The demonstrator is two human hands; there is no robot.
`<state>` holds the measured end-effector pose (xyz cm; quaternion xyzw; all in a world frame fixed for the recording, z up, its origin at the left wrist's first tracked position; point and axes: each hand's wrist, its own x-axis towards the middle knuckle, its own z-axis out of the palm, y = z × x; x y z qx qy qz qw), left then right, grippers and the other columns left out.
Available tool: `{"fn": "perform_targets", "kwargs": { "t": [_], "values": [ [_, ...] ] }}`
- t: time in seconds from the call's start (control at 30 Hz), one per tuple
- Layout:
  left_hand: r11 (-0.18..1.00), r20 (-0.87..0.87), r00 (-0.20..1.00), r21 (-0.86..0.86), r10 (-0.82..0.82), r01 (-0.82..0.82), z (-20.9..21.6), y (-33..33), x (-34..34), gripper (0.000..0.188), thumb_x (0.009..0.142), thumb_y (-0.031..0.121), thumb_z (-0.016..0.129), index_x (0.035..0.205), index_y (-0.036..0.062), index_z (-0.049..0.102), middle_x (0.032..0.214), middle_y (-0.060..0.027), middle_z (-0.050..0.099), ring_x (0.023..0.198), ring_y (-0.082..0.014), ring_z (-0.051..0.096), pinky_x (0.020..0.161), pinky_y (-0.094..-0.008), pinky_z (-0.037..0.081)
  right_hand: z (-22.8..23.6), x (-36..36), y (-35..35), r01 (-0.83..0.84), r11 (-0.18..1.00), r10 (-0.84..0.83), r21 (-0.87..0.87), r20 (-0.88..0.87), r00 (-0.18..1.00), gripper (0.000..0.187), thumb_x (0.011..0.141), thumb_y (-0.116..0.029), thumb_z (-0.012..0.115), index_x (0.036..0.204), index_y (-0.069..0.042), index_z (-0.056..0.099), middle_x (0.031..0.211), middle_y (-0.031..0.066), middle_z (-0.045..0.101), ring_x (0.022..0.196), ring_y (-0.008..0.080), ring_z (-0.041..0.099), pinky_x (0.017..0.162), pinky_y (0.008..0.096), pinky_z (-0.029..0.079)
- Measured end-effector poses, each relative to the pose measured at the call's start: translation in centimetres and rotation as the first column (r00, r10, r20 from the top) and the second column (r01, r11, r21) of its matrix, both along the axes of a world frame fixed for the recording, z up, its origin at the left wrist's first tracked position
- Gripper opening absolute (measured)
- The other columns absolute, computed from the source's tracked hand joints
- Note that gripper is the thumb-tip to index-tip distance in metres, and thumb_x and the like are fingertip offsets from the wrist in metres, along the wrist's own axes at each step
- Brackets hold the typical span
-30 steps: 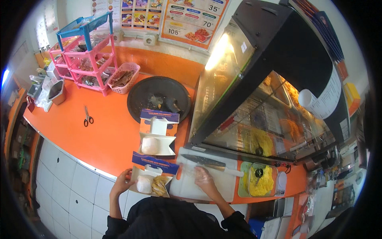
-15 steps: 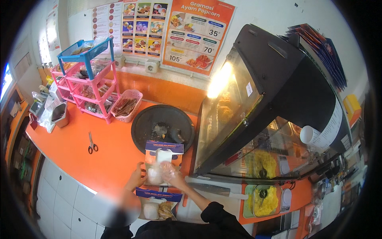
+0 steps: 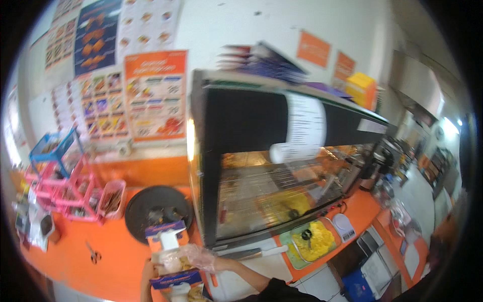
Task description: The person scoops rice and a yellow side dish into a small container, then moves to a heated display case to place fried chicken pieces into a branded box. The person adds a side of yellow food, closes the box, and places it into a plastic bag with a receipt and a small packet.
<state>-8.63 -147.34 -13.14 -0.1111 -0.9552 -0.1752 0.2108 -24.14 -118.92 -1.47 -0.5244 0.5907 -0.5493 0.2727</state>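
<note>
Two open cardboard food boxes with dark blue and orange printing stand one behind the other at the counter's front. In the far box (image 3: 163,240) lie a mound of white rice (image 3: 172,263) and a brownish piece of fried chicken (image 3: 185,263). My right hand (image 3: 199,257), in a clear plastic glove, reaches into this box from the right, its fingers at the chicken. At the box's left side is my left hand (image 3: 149,274), bare and blurred, its grip unclear. The near box (image 3: 176,280) holds rice and fried chicken and is cut by the lower edge.
A round black stone plate (image 3: 146,201) lies behind the boxes. The glass food warmer (image 3: 251,118) stands at the back right. A knife (image 3: 251,254) rests on a white board. Shredded yellow food (image 3: 317,240) fills a tray beside a scale (image 3: 344,226). Scissors (image 3: 93,254) lie at left.
The view has swung to the right, so the warmer sits more central and the boxes lower left. A brownish chicken piece now shows in the far box under my right hand.
</note>
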Motion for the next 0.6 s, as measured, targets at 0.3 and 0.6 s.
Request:
{"fn": "perform_targets", "kwargs": {
  "t": [0.3,0.6],
  "values": [
    [0.354,0.515,0.842,0.766,0.161,-0.536,11.3,0.2,3.0,0.028,0.088,0.016,0.047,0.113,0.0112,0.059,0.109,-0.0027,0.059,0.090,-0.0118,0.052,0.073,-0.0288,0.048,7.9,3.2,26.8,0.224,0.974,-0.114,0.024,0.908,0.402,0.068,0.092,-0.055,0.038,0.142,-0.011,0.025,0.143,0.0122,0.032,0.130,0.0236,0.034,0.107,0.0395,0.029],
    [0.462,-0.192,0.699,0.860,0.689,-0.218,22.8,15.1,1.6,0.034,0.097,0.027,0.042,0.111,0.0005,0.057,0.113,-0.0079,0.056,0.100,-0.0159,0.050,0.089,-0.0324,0.039,6.5,-0.7,47.0,0.766,-0.518,0.305,-0.380,-0.919,-0.249,0.048,0.091,-0.039,0.050,0.125,-0.005,0.043,0.105,0.0077,0.056,0.097,0.0216,0.053,0.087,0.0354,0.043]
  ]
}}
